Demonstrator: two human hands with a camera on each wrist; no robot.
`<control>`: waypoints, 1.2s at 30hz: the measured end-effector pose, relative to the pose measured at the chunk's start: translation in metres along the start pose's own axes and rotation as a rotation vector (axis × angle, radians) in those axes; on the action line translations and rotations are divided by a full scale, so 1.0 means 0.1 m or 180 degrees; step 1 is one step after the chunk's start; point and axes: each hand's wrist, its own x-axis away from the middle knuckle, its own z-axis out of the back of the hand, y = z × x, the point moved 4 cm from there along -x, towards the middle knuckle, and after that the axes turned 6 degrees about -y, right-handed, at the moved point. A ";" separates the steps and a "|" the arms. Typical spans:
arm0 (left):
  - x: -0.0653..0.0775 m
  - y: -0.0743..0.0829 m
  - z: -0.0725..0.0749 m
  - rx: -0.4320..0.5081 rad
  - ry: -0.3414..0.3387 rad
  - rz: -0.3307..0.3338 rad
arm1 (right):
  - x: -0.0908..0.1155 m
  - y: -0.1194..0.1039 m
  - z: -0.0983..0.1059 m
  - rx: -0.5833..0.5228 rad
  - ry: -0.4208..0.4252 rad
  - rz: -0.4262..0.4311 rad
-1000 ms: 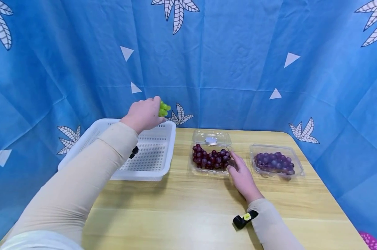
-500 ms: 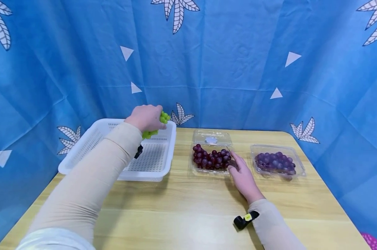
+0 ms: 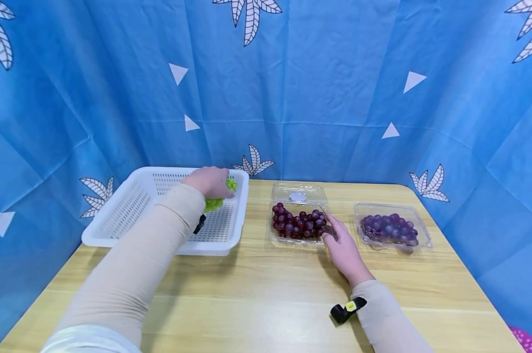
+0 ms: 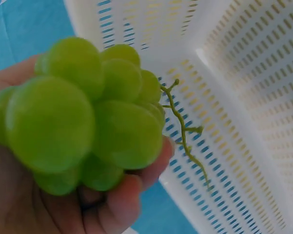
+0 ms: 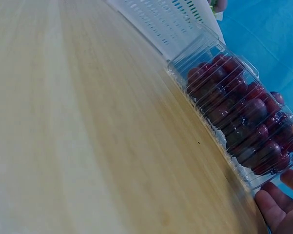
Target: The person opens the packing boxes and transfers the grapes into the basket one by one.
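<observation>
My left hand [image 3: 210,182] grips a bunch of green grapes [image 3: 214,204] inside the right part of a white perforated plastic basket [image 3: 94,234]. In the left wrist view, the green grapes [image 4: 87,112] lie against the fingers, and a bare green stem [image 4: 183,126] sticks out. Farther right, my right hand [image 3: 347,255] holds the right end of a clear plastic box [image 3: 275,240] by its side. A cluster of red grapes [image 3: 297,224] fills this box, and its lid [image 3: 298,192] is folded back. The right wrist view shows curled fingers [image 5: 270,202] at the box's end.
A second clear box [image 3: 407,212] with dark purple grapes [image 3: 389,228] stands to the right, beside the right hand. Both boxes and the basket are on a wooden table [image 3: 257,304]. A blue patterned curtain [image 3: 327,98] hangs behind and at both sides.
My left hand has come down with the green grapes, from above the basket's rim to inside it. The right hand and the red grape box have stayed in place.
</observation>
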 end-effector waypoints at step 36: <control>-0.10 -0.04 -0.37 0.0188 -0.0284 -0.0077 | -0.02 0.00 -0.01 -0.0074 0.0029 0.0077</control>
